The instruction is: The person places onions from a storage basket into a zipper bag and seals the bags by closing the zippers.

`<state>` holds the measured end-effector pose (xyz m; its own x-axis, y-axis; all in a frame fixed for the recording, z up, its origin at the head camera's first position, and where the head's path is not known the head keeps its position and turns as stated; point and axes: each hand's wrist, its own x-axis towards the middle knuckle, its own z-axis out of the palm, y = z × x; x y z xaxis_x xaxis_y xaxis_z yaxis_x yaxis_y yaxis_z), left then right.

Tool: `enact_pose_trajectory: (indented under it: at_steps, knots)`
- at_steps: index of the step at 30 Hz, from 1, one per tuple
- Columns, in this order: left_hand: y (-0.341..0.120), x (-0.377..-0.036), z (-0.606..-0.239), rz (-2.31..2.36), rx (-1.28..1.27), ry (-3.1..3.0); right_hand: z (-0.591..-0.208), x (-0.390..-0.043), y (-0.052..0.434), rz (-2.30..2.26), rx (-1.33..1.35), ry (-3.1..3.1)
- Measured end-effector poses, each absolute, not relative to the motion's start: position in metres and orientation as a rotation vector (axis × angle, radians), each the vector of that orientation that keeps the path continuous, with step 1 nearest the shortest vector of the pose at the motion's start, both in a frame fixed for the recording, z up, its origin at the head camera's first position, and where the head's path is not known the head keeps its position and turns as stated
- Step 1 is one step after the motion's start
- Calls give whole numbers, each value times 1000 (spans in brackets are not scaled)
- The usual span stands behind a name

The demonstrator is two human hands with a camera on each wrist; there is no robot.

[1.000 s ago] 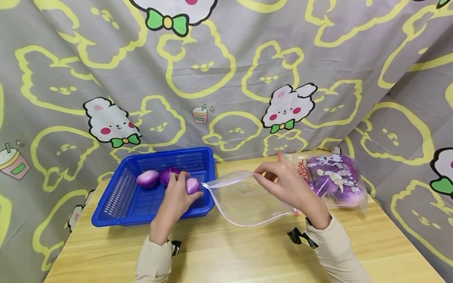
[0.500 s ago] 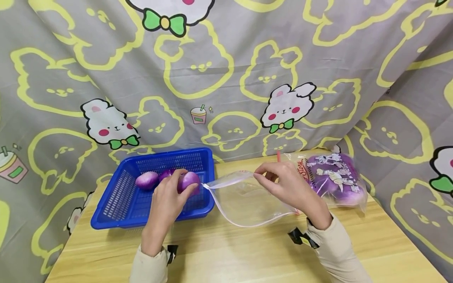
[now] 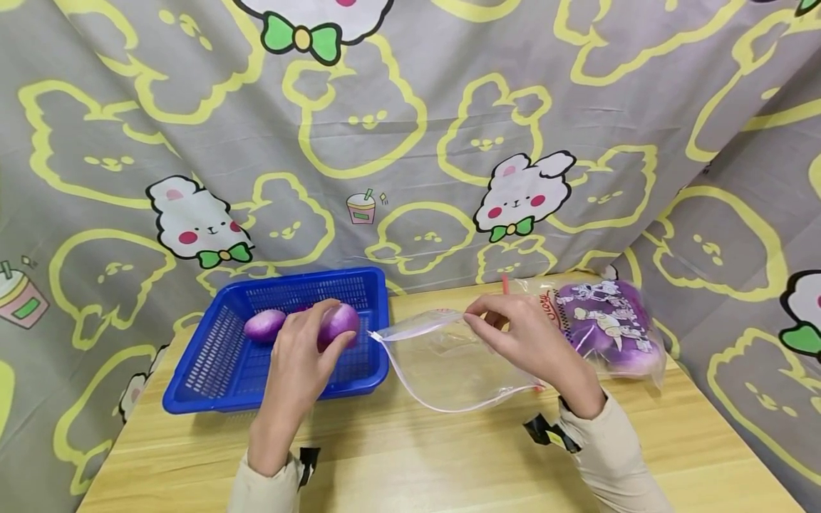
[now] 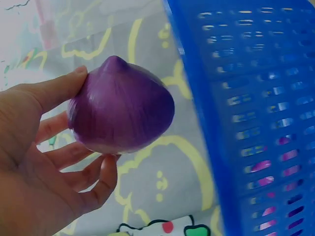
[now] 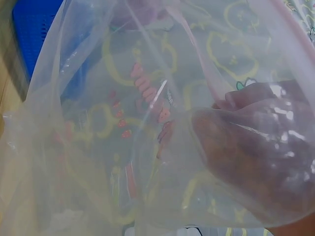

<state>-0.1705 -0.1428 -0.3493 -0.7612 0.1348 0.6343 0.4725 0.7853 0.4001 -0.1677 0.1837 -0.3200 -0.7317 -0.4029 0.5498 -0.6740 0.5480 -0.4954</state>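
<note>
Wooden table (image 3: 410, 463), bunny-print curtain (image 3: 398, 135) behind

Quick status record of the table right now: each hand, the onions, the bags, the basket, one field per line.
left hand: grips a purple onion, lifted above the basket
right hand: pinches the rim of the clear zip bag, holding its mouth open toward the basket
blue basket: on the wooden table, left of the bag; another onion lies inside
filled bag: at the table's far right, purple contents, printed label
backdrop: grey bunny-print cloth
</note>
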Motion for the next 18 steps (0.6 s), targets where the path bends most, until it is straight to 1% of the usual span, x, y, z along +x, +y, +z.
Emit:
enact_pose_trajectory:
  at_steps: [18]
  knots:
    - [-126, -132, -314, -740, -617, -2223, -318, -166, 185, 1025, 862, -2431]
